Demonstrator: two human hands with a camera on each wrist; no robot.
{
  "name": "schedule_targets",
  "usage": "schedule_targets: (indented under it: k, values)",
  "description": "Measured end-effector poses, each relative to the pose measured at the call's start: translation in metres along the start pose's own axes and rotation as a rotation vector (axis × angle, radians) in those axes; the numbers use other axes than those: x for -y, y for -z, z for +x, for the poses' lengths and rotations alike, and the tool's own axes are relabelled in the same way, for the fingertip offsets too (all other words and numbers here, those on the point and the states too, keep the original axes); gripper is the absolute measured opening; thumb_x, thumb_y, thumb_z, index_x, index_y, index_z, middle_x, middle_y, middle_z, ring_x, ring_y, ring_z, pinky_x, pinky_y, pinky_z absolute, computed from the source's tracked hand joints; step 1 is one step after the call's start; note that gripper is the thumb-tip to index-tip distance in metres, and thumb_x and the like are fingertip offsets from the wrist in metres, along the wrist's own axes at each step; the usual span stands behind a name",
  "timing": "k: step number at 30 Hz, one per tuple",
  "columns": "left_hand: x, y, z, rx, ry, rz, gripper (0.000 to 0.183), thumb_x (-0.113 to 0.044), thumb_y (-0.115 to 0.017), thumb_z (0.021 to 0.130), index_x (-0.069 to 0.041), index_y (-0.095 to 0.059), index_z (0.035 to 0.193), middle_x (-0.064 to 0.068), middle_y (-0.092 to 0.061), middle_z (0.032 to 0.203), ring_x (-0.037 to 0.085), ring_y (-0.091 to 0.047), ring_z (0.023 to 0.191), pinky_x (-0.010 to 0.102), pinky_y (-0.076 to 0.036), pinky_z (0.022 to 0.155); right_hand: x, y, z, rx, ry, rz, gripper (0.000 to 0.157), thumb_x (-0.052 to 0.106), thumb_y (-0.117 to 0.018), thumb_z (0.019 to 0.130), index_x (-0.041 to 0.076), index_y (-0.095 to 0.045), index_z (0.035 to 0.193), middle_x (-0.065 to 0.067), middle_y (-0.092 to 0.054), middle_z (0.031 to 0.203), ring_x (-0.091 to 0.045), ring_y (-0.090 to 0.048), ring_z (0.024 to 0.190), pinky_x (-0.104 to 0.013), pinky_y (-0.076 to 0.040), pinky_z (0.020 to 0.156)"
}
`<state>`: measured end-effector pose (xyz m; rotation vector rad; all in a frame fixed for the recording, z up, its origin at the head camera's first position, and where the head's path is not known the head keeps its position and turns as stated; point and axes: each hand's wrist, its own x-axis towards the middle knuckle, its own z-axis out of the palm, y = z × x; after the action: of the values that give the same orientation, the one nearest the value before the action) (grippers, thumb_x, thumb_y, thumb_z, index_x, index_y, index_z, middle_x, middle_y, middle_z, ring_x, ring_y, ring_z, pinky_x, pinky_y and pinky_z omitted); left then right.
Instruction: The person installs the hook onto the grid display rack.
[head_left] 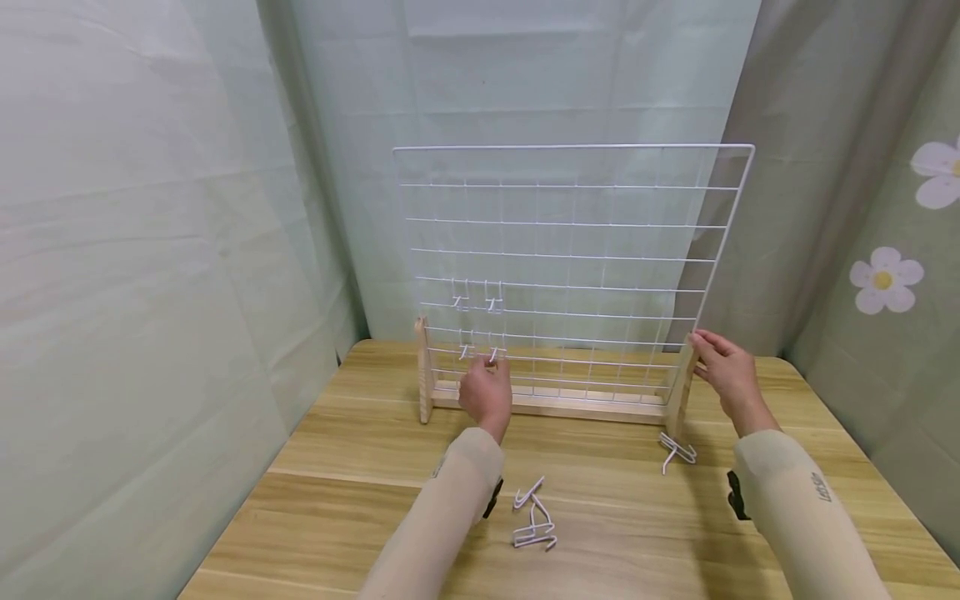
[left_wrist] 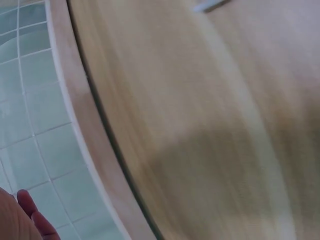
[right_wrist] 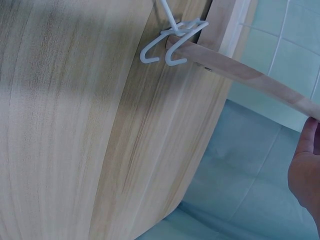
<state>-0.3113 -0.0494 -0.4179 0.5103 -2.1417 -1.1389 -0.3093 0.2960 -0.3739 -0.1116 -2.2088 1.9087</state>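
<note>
A white wire grid panel (head_left: 570, 287) stands upright in a wooden base (head_left: 585, 406) on the table. Several white wire hooks hang at its lower left, two in an upper row and two below. My left hand (head_left: 487, 393) is at the lower right one of these, its fingers pinching that wire hook (head_left: 493, 353); the left wrist view catches only part of the hand (left_wrist: 27, 220). On the other side, my right hand (head_left: 726, 375) grips the top of the base's right wooden post (head_left: 681, 392), thumb and fingers around it at the grid's edge.
A loose wire hook (head_left: 677, 450) lies at the foot of the right post, also seen in the right wrist view. More loose hooks (head_left: 534, 533) lie together on the wooden table (head_left: 360, 500), right of my left forearm. Pale curtains (head_left: 187, 250) surround the table.
</note>
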Motion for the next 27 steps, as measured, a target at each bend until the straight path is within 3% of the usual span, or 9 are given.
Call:
schedule_targets:
  k: [8, 18, 27]
  values:
    - [0.014, 0.007, -0.006, 0.067, -0.006, 0.008, 0.012, -0.022, -0.067, 0.086, -0.012, -0.072, 0.083, 0.000, -0.064, 0.064, 0.026, -0.061, 0.060, 0.042, -0.045, 0.055, 0.002, 0.000, -0.001, -0.002, -0.010, 0.009, 0.061, 0.045, -0.059, 0.096, 0.004, -0.053, 0.140, 0.015, -0.058, 0.109, -0.007, -0.056, 0.106, -0.015, -0.051, 0.080]
    - [0.035, 0.015, 0.002, 0.111, -0.017, 0.051, 0.014, -0.023, -0.068, 0.087, -0.011, -0.074, 0.091, 0.000, -0.067, 0.070, 0.021, -0.061, 0.061, 0.038, -0.044, 0.052, 0.001, 0.000, 0.000, -0.001, -0.013, -0.023, 0.068, 0.048, -0.057, 0.096, 0.001, -0.048, 0.144, 0.008, -0.058, 0.118, -0.013, -0.055, 0.113, -0.017, -0.051, 0.082]
    - [0.046, 0.029, 0.012, 0.120, -0.016, 0.039, 0.015, -0.022, -0.067, 0.087, -0.010, -0.073, 0.093, 0.003, -0.067, 0.072, 0.023, -0.061, 0.063, 0.040, -0.044, 0.053, 0.002, -0.001, 0.001, -0.005, -0.026, 0.037, 0.061, 0.042, -0.061, 0.096, 0.002, -0.052, 0.141, 0.018, -0.059, 0.103, -0.006, -0.056, 0.103, -0.016, -0.052, 0.078]
